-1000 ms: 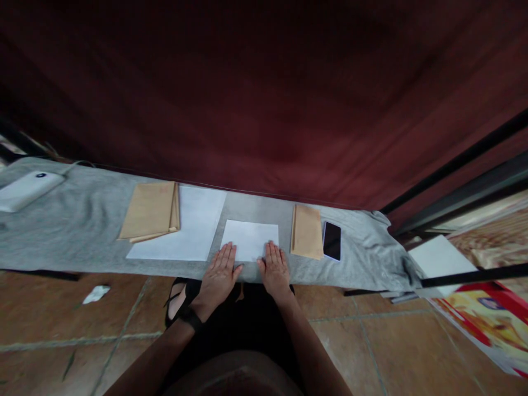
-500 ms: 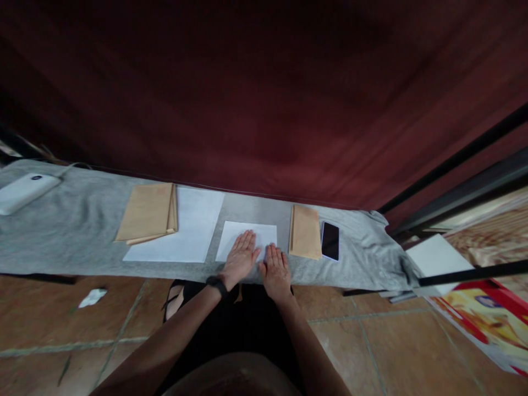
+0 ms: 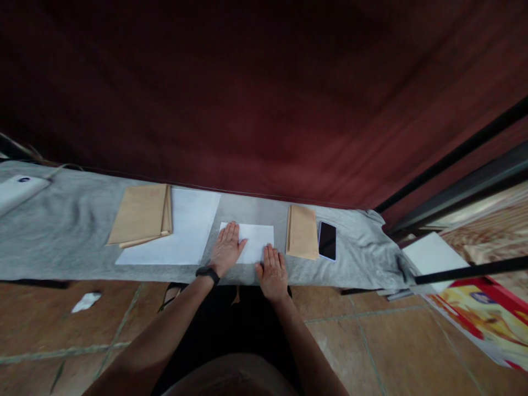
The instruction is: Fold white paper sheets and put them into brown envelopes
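Paper (image 3: 256, 236), white and seemingly folded, is lying just below the middle of the frame on grey cloth (image 3: 358, 236). The left hand (image 3: 226, 253) is resting palm down across its left edge, fingers straight and close together, thumb spreading toward the right; the right hand (image 3: 274, 270) is lying flat over the lower right corner, gripping nothing. The step seems to be pressing the paper flat, and doing that well is probably calling for the right hand to be holding the corner steady while the left is bearing evenly along the edge, since uneven pushing could be skewing any layers or wrinkling the sheet on such soft backing. The left hand is hiding most of the left edge and the right hand is covering its corner, so whether a crease is running under either is impossible to tell. Brown envelopes (image 3: 140, 212) toward the left are covering part of a larger white sheet (image 3: 190, 236), making both hard to count. The frame's left border is cutting off a white device (image 3: 18, 192), and the right border a printed carton (image 3: 490, 316), whose lettering is blurring away.
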`<state>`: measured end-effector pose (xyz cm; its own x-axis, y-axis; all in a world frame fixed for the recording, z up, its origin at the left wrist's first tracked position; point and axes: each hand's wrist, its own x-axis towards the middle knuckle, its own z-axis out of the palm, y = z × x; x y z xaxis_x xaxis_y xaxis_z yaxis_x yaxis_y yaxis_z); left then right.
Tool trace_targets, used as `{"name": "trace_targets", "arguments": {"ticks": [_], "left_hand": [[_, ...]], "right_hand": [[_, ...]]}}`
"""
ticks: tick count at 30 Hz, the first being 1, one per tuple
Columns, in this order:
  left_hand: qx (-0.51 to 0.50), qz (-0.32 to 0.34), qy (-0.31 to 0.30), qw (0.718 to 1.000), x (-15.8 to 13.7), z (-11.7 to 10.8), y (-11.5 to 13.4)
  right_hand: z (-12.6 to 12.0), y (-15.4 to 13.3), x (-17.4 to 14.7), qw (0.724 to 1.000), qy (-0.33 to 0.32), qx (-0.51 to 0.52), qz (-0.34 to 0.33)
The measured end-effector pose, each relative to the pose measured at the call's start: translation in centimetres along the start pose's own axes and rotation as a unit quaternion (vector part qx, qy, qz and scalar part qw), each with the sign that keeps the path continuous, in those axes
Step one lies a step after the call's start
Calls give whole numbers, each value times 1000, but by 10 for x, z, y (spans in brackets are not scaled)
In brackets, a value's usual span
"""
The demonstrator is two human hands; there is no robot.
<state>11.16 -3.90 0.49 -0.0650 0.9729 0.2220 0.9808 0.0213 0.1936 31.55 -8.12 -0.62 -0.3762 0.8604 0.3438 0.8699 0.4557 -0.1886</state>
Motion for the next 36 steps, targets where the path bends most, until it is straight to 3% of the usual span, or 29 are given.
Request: {"name": "trace_targets", "arguments": {"ticks": [7,16,22,30,36], "left_hand": [[8,-24,19,999,-13,-6,-5],[-28,97,11,995,-61,-20,4],[0,117,2,993,-61,-20,2],[2,104,22,994,-62,-16,6],[5,93,11,996,-61,-18,8]], "right_hand": [[0,-1,0,1000,5,4,5],[-7,-9,20,999,-11,48,3],[4,-30,35,989,-76,99,-73],[19,-29,72,989,-119,84,-33],[29,-24,94,993,-99,54,-27]]}}
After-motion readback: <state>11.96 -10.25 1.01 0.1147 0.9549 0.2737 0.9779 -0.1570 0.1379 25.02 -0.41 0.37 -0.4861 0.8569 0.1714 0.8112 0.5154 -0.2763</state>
